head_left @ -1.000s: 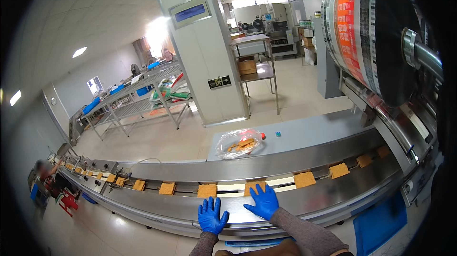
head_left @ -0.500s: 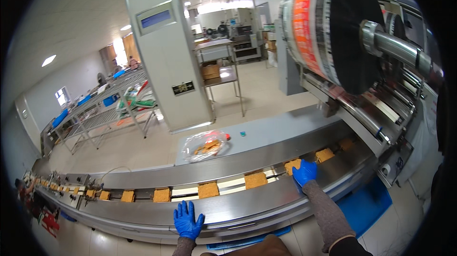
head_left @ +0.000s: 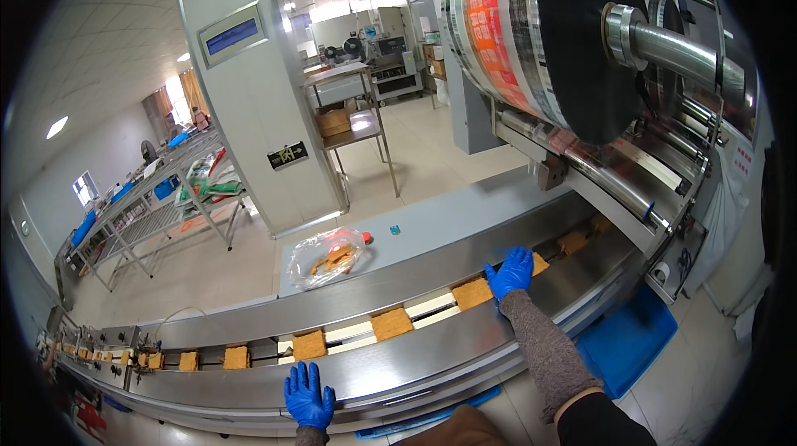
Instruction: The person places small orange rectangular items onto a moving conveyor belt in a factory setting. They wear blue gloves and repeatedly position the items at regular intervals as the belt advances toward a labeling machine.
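Observation:
Golden-brown, rough-textured square food pieces [head_left: 391, 324] lie spaced in a row along the pale channel of a long steel conveyor [head_left: 378, 370]. My left hand [head_left: 308, 397], in a blue glove, rests with fingers spread at the conveyor's near edge, holding nothing. Over the channel to the right is my right hand [head_left: 510, 274], also blue-gloved, fingers stretched out. It lies between one square piece [head_left: 472, 292] and another piece [head_left: 540, 263], which it partly covers. Whether its fingertips touch that piece, I cannot tell.
A large printed film roll [head_left: 531, 39] hangs on a shaft above the conveyor's right end. Behind the conveyor, a clear bag [head_left: 328, 259] of broken pieces lies on a grey surface. A blue tray [head_left: 627, 342] sits on the floor at right. A white pillar [head_left: 253, 89] stands beyond.
The view has shifted, and the pieces have advanced rightward along the conveyor. My right hand now lies behind one piece and over the edge of another. My left hand stays at the near edge.

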The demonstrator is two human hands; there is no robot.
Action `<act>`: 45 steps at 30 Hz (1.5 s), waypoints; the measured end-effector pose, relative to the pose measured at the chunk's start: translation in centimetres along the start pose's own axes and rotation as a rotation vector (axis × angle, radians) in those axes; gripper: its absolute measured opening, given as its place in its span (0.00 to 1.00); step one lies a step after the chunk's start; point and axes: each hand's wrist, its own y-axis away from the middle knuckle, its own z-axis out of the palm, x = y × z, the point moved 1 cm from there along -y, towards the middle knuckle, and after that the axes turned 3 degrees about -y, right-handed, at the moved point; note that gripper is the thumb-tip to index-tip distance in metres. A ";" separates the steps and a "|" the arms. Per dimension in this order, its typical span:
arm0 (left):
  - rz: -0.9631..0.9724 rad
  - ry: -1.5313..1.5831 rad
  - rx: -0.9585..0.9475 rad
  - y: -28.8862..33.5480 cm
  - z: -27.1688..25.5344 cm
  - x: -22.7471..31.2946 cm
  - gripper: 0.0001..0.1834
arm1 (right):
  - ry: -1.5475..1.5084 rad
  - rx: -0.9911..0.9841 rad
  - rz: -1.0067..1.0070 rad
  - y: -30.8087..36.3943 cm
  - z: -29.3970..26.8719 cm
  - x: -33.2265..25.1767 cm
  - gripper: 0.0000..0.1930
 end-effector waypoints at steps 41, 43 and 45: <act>-0.649 1.262 0.345 -5.6 3.6 -5.9 0.27 | -0.185 0.164 -0.520 4.9 0.6 -1.3 0.10; -0.691 1.288 0.311 -5.5 3.6 -6.0 0.31 | -0.149 0.111 -0.353 4.5 1.1 -1.2 0.11; -0.698 1.282 0.284 -5.6 3.9 -5.7 0.27 | -0.149 0.142 -0.220 3.7 2.3 -0.1 0.15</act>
